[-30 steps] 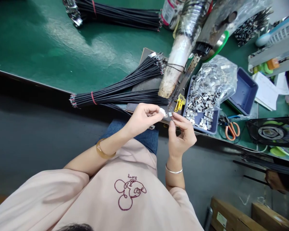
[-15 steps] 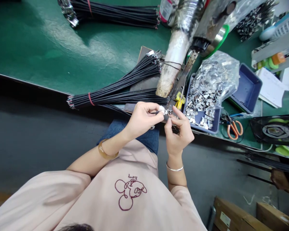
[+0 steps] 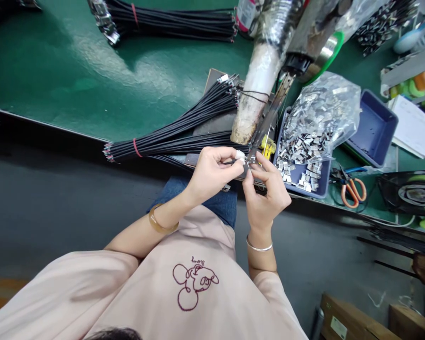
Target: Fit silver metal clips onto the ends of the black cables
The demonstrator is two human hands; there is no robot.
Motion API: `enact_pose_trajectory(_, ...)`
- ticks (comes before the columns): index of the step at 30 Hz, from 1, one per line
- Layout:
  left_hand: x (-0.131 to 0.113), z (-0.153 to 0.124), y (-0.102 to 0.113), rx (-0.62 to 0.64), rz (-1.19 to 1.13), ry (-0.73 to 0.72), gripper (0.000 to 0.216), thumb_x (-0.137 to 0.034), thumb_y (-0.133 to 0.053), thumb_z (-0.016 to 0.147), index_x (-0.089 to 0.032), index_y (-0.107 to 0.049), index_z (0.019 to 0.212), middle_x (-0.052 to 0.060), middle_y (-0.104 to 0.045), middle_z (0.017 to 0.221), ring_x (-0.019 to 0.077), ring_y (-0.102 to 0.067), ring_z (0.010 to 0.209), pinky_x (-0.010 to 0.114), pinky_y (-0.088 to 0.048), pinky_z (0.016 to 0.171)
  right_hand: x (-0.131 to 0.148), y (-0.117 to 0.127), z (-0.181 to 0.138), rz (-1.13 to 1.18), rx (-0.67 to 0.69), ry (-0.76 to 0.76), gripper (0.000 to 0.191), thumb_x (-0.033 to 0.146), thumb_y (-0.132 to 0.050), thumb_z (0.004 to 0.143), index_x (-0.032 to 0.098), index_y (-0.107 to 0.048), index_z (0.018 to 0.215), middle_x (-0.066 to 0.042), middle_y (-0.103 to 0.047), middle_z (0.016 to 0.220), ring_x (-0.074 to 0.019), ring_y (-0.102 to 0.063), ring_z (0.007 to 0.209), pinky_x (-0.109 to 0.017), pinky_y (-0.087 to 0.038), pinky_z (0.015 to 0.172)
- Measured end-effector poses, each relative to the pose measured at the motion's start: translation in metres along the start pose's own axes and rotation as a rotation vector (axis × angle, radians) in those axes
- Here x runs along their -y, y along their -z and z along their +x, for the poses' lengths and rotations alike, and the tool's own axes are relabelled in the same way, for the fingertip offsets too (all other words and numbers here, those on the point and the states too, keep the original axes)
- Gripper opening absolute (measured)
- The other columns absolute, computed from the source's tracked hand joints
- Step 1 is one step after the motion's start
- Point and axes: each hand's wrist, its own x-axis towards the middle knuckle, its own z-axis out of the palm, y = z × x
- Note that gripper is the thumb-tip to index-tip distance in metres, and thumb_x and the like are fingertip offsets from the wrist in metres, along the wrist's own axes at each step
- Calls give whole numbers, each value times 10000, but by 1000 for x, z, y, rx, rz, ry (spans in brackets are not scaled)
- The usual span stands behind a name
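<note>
So, a black cable (image 3: 229, 163) is being pinched near its end by the left hand (image 3: 216, 169), thumb and forefinger closed on it, with something white (image 3: 240, 155) at the fingertips (a finger wrap, maybe). That end is held just short of the right hand (image 3: 266, 186), whose thumb and fingers are drawn nearly together; whether a thin strand is gripped there can't be told, tbh.

Probably the end is held out like that so it can be seen and reached by both hands, right by the metal bar (image 3: 269, 123) and the mouth of the white tube (image 3: 250, 101). The cable bundle (image 3: 173, 126) is bound by a red band (image 3: 137, 147), likely so the lengths don't stray, and the tray (image 3: 324, 186) of metal pieces (image 3: 297, 151) is set just beyond the right hand, presumably for easy picking.

As for the surface, a glossy green tabletop (image 3: 74, 94) is used, with orange-handled pliers (image 3: 354, 192) left near its edge. Below, a grey floor (image 3: 74, 203) can be seen, and cardboard boxes (image 3: 350, 316) are stacked off to the right.
</note>
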Motion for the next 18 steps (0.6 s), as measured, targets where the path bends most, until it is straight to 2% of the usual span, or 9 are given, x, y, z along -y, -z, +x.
enact_pose_trajectory(3,-2,-1,1,3,32,8,96,-199,-660,731,-129,-707,685,-2,-617,632,72,-510,555,169,-414,504,2,1,0,1,14,-9,75,155,-622,901,218,-623,861,-69,-749,1184,-186,-758,992,-347,-649,853)
enact_pose_trajectory(10,-5,-4,1,44,137,25,112,-209,-662,737,-133,-672,656,-12,-549,570,67,-426,504,180,-301,436,-1,2,-1,4,-8,-44,64,156,-660,887,218,-646,892,-40,-778,1065,-171,-763,945,-292,-634,778)
enact_pose_trajectory(15,-8,-4,2,37,173,0,118,-207,-630,759,-126,-669,683,-23,-522,588,50,-381,503,176,-298,456,2,2,3,-8,-7,-21,85,156,-681,879,229,-668,921,-46,-773,1084,-188,-757,989,-344,-631,864)
enact_pose_trajectory(18,-9,-4,3,47,182,-5,128,-200,-619,755,-125,-652,657,-22,-517,583,50,-375,505,177,-294,461,4,4,1,-1,2,-15,96,142,-686,867,223,-648,901,-53,-764,1134,-181,-762,968,-332,-637,853)
